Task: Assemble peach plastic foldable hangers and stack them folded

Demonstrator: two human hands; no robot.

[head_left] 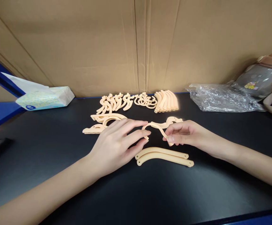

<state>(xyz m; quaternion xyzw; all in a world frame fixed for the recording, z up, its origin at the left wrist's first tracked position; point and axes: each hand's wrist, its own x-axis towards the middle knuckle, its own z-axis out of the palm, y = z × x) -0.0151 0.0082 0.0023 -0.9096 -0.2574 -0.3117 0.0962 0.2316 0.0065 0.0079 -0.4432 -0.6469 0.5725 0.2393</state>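
Observation:
A slim, cream-coloured hook piece [158, 127], apparently plastic, is held just above the black table between both hands. My left hand [120, 140] has its fingertips and thumb around the piece's rounded, bent end. The straighter end is pinched between the thumb and fingers of my right hand [185, 132]. Just below lie two long curved hanger arms [165, 156], side by side, with small holes at their ends. Partly hidden behind my left hand is a group of cream hanger parts [93, 128]. Another cream part [173, 120] lies behind my right hand.
Along the back are S-shaped cream pieces [111, 102], a pile of thin hooks [145, 100] and a row of curved arms [166, 100]. A tissue pack [45, 98] sits left. Clear plastic bag [222, 98] and a transparent bottle [258, 81] stand right. Cardboard [98, 47] walls the back.

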